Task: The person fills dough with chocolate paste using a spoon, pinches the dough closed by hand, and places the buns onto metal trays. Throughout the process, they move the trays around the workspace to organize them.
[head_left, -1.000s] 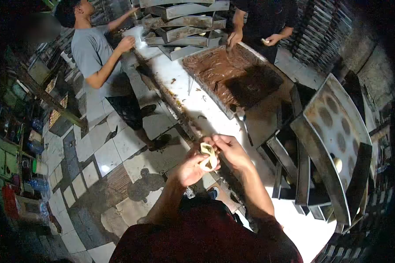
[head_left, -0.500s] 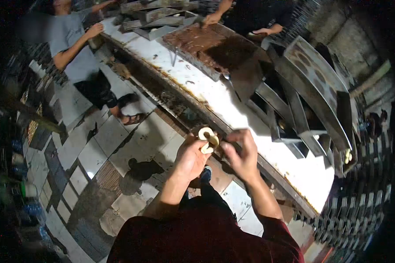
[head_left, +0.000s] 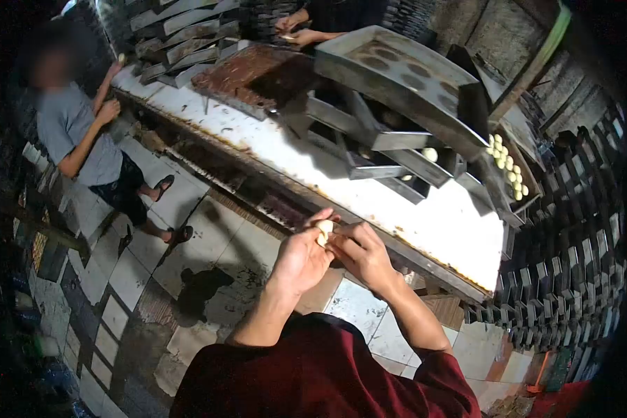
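Note:
A small pale piece of dough (head_left: 324,230) sits between my two hands, just in front of the white table's near edge (head_left: 425,258). My left hand (head_left: 301,259) cups it from below and the left. My right hand (head_left: 359,252) pinches it from the right with closed fingers. Most of the dough is hidden by my fingers. My dark red sleeves fill the bottom of the view.
A tray of brown chocolate filling (head_left: 247,76) lies at the table's far end. Stacked metal trays (head_left: 397,90) stand on the right, one with dough balls (head_left: 505,164). A person in grey (head_left: 76,132) stands left; another person's hands (head_left: 296,31) work at the far end. Tray racks (head_left: 571,279) line the right.
The view has swung right and down along the table. My hands have closed tighter on the dough, which now shows much less than before.

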The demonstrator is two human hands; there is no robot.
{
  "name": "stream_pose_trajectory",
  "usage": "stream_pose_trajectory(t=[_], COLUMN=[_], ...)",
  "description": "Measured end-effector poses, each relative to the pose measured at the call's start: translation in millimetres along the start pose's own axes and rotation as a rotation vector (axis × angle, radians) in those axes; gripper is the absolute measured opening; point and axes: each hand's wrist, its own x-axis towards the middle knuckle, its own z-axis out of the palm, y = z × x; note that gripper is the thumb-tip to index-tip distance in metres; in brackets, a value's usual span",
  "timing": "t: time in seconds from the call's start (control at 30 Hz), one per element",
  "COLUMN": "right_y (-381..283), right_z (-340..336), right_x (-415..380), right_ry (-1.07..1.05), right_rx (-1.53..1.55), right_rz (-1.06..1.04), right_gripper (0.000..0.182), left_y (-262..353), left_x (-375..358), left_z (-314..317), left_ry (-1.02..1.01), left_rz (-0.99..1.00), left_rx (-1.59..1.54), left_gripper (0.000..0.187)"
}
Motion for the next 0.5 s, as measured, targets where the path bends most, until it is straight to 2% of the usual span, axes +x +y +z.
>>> stream_pose_trajectory(t=[0.1,0.17,0.2,0.23,0.3,0.37,0.4,0.5], right_y=[14,21,28,33,27,12,5,24], right_z=[-50,-83,-93,-100,-99,-103,-101,-95], right_x=[-42,-64,-74,-83,-90,-87,-84,-85], right_ry=[0.038,0.015,0.002,-0.022,0.112,0.142,0.153,0.152], right_rx=[0.007,0.534,0.658,0.788,0.996,0.335,0.125,0.074], right_rz=[0.140,0.526,0.623,0.714,0.746,0.294,0.188,0.120], right_gripper=[0.017,0.012,0.010,0.010,0.014,0.020,0.027,0.026], left_y=[-63,-98,-105,-111,-117,-120,-119,-118], left_x=[-6,-4,-3,-3,-3,6,7,4], left_z=[19,24,26,34,44,43,39,45], left_ry=[-0.078,-0.219,-0.304,-0.301,-0.156,-0.045,-0.054,-0.072], left_rz=[-0.017,0.252,0.243,0.235,0.192,0.240,0.203,0.146], left_rx=[0.222,0.854,0.856,0.864,0.726,0.578,0.553,0.547], left_gripper=[0.038,0.034,0.032,0.032,0.031,0.028,0.028,0.027])
